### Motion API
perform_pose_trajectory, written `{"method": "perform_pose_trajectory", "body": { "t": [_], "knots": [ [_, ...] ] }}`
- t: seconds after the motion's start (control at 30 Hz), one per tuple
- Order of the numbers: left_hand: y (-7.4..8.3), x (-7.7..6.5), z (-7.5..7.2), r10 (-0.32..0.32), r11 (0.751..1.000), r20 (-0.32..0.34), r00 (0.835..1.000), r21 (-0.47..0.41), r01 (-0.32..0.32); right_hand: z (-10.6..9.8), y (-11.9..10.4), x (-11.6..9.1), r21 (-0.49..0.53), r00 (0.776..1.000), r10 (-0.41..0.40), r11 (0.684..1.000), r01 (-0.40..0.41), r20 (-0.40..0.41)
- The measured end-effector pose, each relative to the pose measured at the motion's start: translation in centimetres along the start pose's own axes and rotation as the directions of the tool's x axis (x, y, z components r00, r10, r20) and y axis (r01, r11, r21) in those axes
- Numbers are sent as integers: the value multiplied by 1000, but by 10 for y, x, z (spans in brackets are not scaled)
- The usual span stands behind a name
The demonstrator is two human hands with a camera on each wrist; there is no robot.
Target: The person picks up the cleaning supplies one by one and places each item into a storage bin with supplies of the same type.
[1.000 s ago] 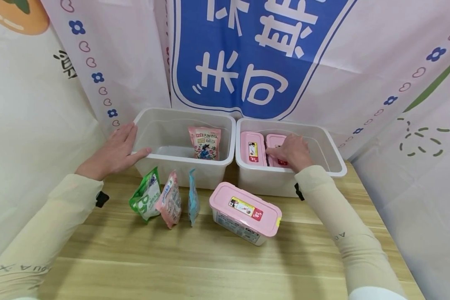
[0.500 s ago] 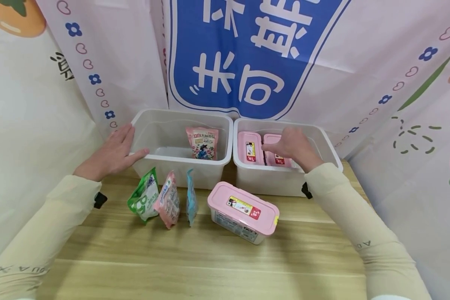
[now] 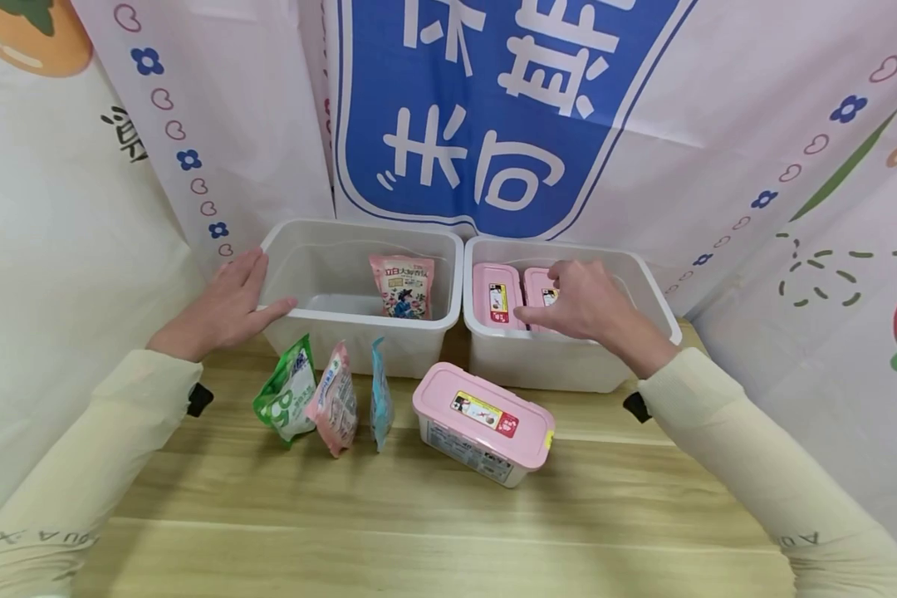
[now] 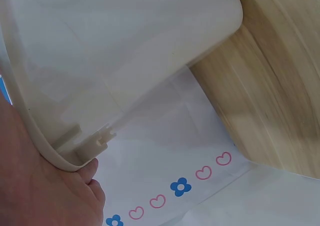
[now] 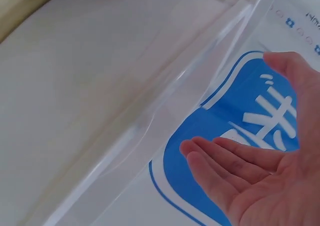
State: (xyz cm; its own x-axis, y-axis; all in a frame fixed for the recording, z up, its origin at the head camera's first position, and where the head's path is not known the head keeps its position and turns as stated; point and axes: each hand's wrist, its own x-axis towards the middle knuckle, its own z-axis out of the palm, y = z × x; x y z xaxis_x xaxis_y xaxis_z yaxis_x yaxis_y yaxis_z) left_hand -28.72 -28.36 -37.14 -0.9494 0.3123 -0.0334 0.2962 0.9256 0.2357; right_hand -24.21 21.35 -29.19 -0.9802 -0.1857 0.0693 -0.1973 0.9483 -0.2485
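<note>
My left hand [image 3: 220, 303] rests on the left corner of the left white plastic bin [image 3: 359, 339], fingers along the rim and thumb out over its front edge. In that bin a pink printed pouch [image 3: 404, 286] stands at the right end. Over the right white bin [image 3: 546, 363] my right hand [image 3: 586, 303] hovers with thumb and fingers apart; the right wrist view shows the palm holding nothing. Below it, two pink-lidded boxes lie side by side: a left box [image 3: 495, 281] and a right box [image 3: 536, 281], the latter partly covered by the hand.
In front of the bins, a green pouch [image 3: 291, 403], a pink pouch [image 3: 336, 403] and a thin blue pouch [image 3: 381, 399] stand on the wooden table [image 3: 389, 531]. Another pink-lidded box [image 3: 486, 415] sits at an angle to their right. Printed cloth [image 3: 254, 108] hangs behind.
My right hand has come off the right pink-lidded box and drawn back toward me and to the right, its fingers spreading. The left hand has stayed on the rim.
</note>
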Motion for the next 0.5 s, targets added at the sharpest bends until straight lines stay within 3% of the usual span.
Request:
{"method": "perform_pose_trajectory", "body": {
  "t": [0.33,0.5],
  "knots": [
    [1,0,0,-1,1000,8,1000,7,1,-3,-14,-28,-29,987,-155,988,154,-32],
    [0,0,0,-2,1000,0,1000,5,2,-2,-18,-39,-11,982,-186,983,185,-23]
  ]
}}
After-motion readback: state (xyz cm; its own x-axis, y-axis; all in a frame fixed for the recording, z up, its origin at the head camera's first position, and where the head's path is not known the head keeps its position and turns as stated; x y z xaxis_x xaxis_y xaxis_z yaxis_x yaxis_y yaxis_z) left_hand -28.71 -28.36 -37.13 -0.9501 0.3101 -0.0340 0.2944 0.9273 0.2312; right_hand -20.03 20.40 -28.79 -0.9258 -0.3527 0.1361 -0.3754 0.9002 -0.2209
